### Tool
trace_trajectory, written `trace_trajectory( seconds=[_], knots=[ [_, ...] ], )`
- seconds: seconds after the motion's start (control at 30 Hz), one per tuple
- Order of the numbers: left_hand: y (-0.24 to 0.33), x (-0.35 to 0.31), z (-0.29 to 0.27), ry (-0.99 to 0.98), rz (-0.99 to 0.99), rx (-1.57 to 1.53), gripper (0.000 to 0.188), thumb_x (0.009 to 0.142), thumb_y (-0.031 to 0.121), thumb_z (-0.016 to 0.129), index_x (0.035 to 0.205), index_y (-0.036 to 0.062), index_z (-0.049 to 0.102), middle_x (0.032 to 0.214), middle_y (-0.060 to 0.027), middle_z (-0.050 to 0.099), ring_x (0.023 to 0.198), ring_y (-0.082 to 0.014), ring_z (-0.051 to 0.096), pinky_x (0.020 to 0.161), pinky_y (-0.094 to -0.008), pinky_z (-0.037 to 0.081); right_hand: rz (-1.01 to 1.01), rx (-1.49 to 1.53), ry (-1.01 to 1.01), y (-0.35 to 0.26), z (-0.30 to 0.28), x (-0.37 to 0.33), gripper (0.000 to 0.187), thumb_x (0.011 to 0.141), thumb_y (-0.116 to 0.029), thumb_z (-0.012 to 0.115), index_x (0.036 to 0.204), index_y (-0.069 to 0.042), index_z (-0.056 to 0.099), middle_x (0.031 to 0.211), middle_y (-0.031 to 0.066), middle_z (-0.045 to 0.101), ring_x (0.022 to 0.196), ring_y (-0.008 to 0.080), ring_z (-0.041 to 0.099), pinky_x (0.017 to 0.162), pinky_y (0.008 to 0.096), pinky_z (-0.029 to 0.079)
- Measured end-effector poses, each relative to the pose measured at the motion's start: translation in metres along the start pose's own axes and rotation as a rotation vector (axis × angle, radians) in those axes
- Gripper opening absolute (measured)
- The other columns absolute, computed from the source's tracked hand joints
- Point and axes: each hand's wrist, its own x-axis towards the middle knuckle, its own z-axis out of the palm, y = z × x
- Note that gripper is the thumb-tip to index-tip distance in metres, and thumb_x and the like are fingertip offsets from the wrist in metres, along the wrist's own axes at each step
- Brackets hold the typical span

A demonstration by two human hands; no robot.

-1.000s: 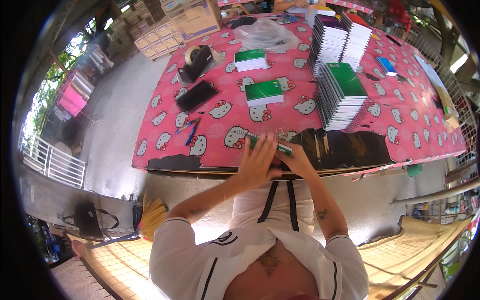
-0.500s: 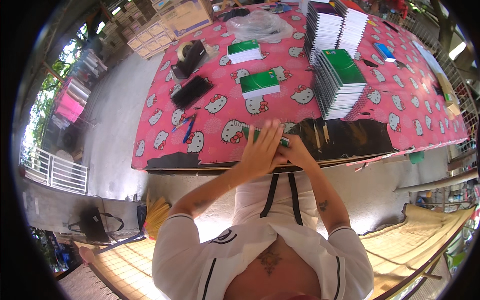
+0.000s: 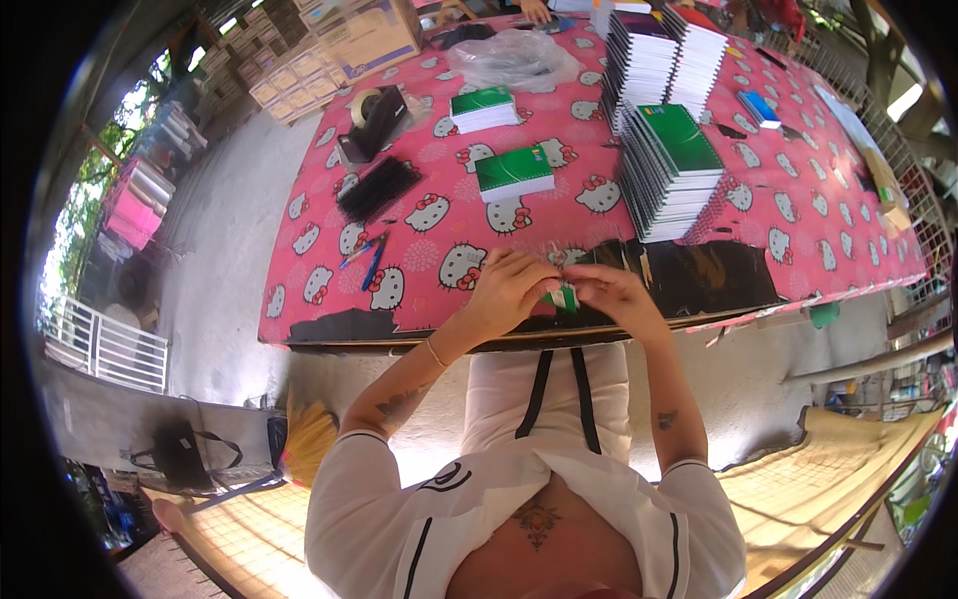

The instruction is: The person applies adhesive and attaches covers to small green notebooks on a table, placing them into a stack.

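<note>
At the near edge of the table, a small green notebook [image 3: 567,298] is mostly covered by my fingers. My left hand [image 3: 511,290] is closed over its left part, fingers curled with the knuckles up. On the other side, the fingers of my right hand [image 3: 613,296] pinch at the notebook's upper right edge. What the fingertips do between the hands is hard to make out. Just beyond them lie two small stacks of green pads, a nearer one [image 3: 515,174] and a farther one [image 3: 484,109]. A tall stack of green spiral notebooks [image 3: 675,172] rises to the right.
Left on the pink table cover [image 3: 329,240] are pens [image 3: 373,262], a bundle of black binding coils [image 3: 379,188] and a tape dispenser [image 3: 373,124]. Clear plastic [image 3: 514,60], more notebook stacks [image 3: 639,62] and a blue box [image 3: 759,110] lie farther off. Another person's hand [image 3: 536,10] rests at the far edge.
My left hand has gone from lying flat across the notebook to curling round it. The right hand has shifted right, its fingers now at the edge. Another person's hand has appeared at the far side.
</note>
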Motion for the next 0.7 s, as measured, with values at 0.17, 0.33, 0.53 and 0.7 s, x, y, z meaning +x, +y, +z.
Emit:
trace_trajectory(
  seconds=[0.17, 0.33, 0.53, 0.7],
  knots=[
    [0.012, 0.011, 0.012, 0.091, -0.211, -1.087, 0.024, 0.096, 0.014, 0.068, 0.116, 0.0055, 0.058, 0.11, -0.0099, 0.064, 0.103, -0.0188, 0.064, 0.09, -0.0338, 0.048, -0.344, -0.072, -0.03, -0.018, 0.028, 0.012, 0.041, 0.087, 0.004, 0.068, 0.127, -0.004, 0.066, 0.124, 0.0126, 0.064, 0.127, 0.0279, 0.054, 0.106, 0.037, 0.043],
    [-0.043, -0.005, -0.046, 0.221, -0.207, -0.12, 0.043, 0.09, 0.02, 0.074, 0.126, 0.0028, 0.057, 0.131, -0.0197, 0.061, 0.122, -0.031, 0.06, 0.102, -0.0406, 0.046, -0.465, -0.514, 0.104, -0.028, 0.034, 0.019, 0.023, 0.086, -0.003, 0.072, 0.109, -0.004, 0.068, 0.104, 0.0117, 0.069, 0.099, 0.0285, 0.067, 0.087, 0.0336, 0.052],
    [-0.157, -0.111, -0.114, 0.162, -0.505, 0.947, 0.041, 0.098, 0.03, 0.061, 0.131, 0.0058, 0.058, 0.123, -0.0215, 0.062, 0.106, -0.0405, 0.063, 0.091, -0.0497, 0.051, -0.462, -1.296, 0.204, -0.029, 0.049, 0.045, 0.017, 0.084, -0.015, 0.072, 0.099, -0.01, 0.067, 0.085, 0.0071, 0.065, 0.074, 0.0295, 0.066, 0.066, 0.0382, 0.054],
    [-0.109, -0.094, -0.062, 0.427, -0.632, -0.014, 0.035, 0.097, 0.031, 0.062, 0.123, 0.0086, 0.061, 0.098, -0.014, 0.068, 0.08, -0.0321, 0.069, 0.068, -0.0437, 0.056, -0.381, -1.362, 0.244, -0.013, 0.055, 0.061, 0.015, 0.083, -0.018, 0.072, 0.094, -0.011, 0.065, 0.083, 0.0066, 0.063, 0.075, 0.0292, 0.067, 0.065, 0.0411, 0.053]
  ],
)
